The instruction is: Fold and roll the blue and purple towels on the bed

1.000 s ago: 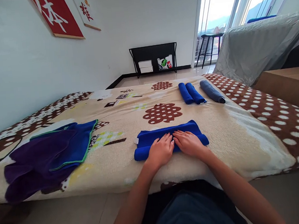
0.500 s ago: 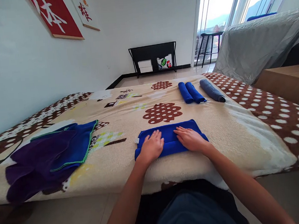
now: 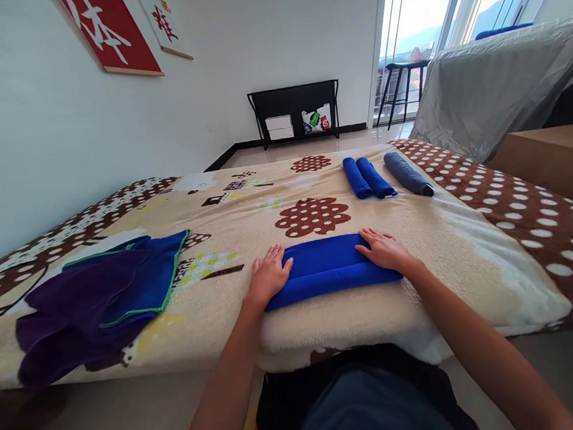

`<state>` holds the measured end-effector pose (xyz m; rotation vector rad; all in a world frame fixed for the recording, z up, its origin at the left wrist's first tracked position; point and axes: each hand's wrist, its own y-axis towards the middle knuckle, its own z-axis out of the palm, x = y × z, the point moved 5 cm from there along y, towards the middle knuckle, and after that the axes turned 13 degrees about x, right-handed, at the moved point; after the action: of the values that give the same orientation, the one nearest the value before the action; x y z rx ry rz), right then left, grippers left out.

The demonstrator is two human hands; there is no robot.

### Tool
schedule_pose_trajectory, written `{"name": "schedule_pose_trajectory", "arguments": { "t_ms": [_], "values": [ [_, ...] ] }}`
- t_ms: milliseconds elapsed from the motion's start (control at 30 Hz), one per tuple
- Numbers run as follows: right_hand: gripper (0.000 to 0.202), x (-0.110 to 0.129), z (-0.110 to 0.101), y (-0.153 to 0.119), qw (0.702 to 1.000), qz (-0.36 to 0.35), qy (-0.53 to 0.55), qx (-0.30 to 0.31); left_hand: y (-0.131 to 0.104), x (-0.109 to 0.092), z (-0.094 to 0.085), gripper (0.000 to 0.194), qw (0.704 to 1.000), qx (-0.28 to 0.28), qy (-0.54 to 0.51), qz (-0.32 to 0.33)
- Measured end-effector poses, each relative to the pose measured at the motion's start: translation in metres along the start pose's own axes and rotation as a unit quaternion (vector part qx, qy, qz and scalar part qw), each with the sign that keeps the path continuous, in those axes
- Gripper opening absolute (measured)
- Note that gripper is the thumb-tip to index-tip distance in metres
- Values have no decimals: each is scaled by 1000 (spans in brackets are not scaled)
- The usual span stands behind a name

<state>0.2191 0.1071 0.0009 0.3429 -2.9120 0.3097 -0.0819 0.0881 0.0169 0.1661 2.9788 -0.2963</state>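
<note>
A folded blue towel (image 3: 328,265) lies lengthwise across the bed in front of me, its near long edge folded over in a strip. My left hand (image 3: 271,272) rests flat on its left end, fingers stretched out. On the right end lies my right hand (image 3: 382,248), also flat with its fingers extended. The hands cover the towel's two ends. Farther back are two rolled blue towels (image 3: 365,177) side by side, with a rolled grey towel (image 3: 408,173) to their right.
A loose pile of purple cloth (image 3: 78,300) and blue cloth with green edging (image 3: 171,268) lies at the left. Beneath everything spreads a patterned blanket (image 3: 452,274). A black shelf (image 3: 293,97) stands by the far wall, and plastic-covered furniture (image 3: 500,76) is at right.
Both hands have slid outward, from the middle of the folded towel to its two ends. The rolled towels and the cloth pile stay where they were.
</note>
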Motion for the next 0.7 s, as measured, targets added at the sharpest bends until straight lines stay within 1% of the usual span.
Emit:
{"name": "schedule_pose_trajectory", "arguments": {
  "t_ms": [67, 133, 200, 233, 300, 333, 367, 433, 533, 600, 633, 667, 700],
  "values": [
    [54, -3, 0, -5, 1000, 10, -4, -12, -5, -3, -2, 48, 1000, -21, 9, 13],
    [52, -3, -1, -10, 1000, 13, -11, -26, -9, -10, -3, 45, 998, -39, 24, 50],
    [50, 1, -3, -14, 999, -16, -22, -30, -10, -15, -3, 45, 996, -35, 31, 81],
    [50, 4, -3, -14, 998, -44, -27, -21, -10, -15, -2, 46, 996, -26, 31, 80],
    [50, 9, -2, -14, 995, -88, -35, 2, -8, -14, 0, 47, 998, -11, 25, 52],
    [51, 10, -2, -12, 995, -94, -36, 9, -8, -13, 1, 48, 999, -12, 25, 35],
    [52, 9, -2, -11, 996, -86, -37, 10, -8, -12, 1, 48, 999, -17, 27, 23],
    [53, 5, -2, -8, 998, -50, -35, -4, -10, -13, 1, 47, 999, -39, 37, 6],
    [51, 2, -3, -8, 999, -8, -32, -31, -17, -10, -3, 46, 993, -97, 57, -39],
    [50, 3, -6, -11, 998, 3, -33, -47, -21, -7, -6, 47, 988, -122, 63, -65],
    [49, 6, -7, -12, 998, -1, -34, -52, -22, -8, -8, 47, 988, -125, 63, -67],
    [47, 11, -8, -13, 998, -15, -36, -53, -21, -11, -9, 48, 990, -113, 60, -52],
    [46, 18, -9, -13, 997, -37, -37, -48, -18, -16, -9, 49, 994, -89, 55, -23]
  ]
}}
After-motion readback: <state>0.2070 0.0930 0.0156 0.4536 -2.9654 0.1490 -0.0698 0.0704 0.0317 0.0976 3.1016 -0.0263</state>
